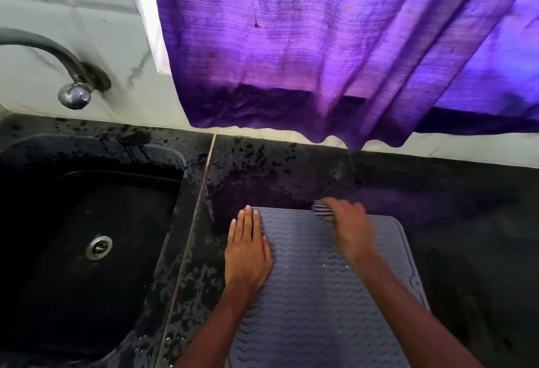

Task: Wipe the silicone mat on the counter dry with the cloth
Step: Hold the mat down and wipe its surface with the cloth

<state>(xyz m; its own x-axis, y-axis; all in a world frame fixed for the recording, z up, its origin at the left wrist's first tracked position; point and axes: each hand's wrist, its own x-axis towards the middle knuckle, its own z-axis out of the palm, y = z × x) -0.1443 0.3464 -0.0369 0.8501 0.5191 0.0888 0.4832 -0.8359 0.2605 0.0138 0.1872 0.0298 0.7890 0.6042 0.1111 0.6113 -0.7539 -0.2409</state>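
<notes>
The left hand (248, 251) lies flat, fingers straight, likely pinning the mat (320, 294) against sliding; the blurred right hand (350, 227) covers the cloth (320, 211) (grip unclear) at its far edge.

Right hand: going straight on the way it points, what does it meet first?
The right hand, on the cloth, would leave the mat and cross bare wet counter; first upright thing is probably the curtain hem by the wall. Depth unclear.
</notes>
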